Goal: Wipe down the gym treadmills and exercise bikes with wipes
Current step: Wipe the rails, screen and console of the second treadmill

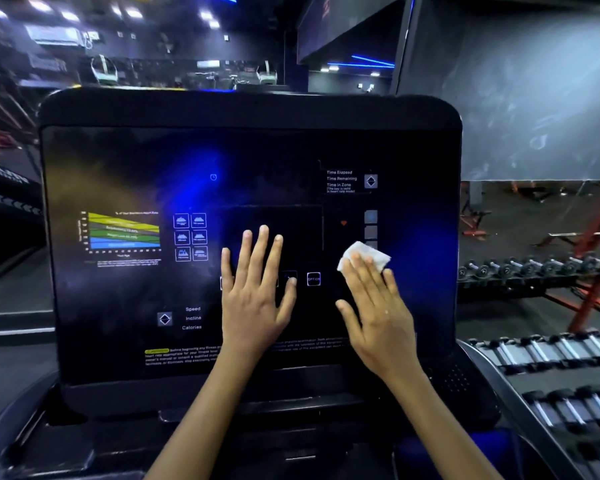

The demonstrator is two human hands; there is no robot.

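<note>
Two hands are on the treadmill console (250, 161), and only one of them is doing the cleaning. Your right hand (378, 306) lies flat with straight fingers, pressing a white wipe (364, 256) against the dark glossy panel just right of the OPTION key (313, 279); the wipe shows past your fingertips, folded into a small pad. Your left hand (255, 289) is spread wide and flat on the panel near the middle, holding nothing, probably steadying you.

Expect the wipe to be light, limp and likely damp. It will bunch or roll under your palm if you push only from the heel of the hand, so keep the fingers spread over most of it and drive it from its centre. Should it slip, pinch a folded edge between thumb and forefinger and lay it flat again.

The console is stiff and smooth, so the pad should glide easily. Its face carries touch keys, such as the Speed/Incline/Calories selector (164, 319) at lower left, so moderate pressure is wiser than hard scrubbing. The left side with the coloured heart-rate chart (123, 232) looks hazy and may need attention yet. Dumbbell racks (548, 355) stand to the right.
</note>
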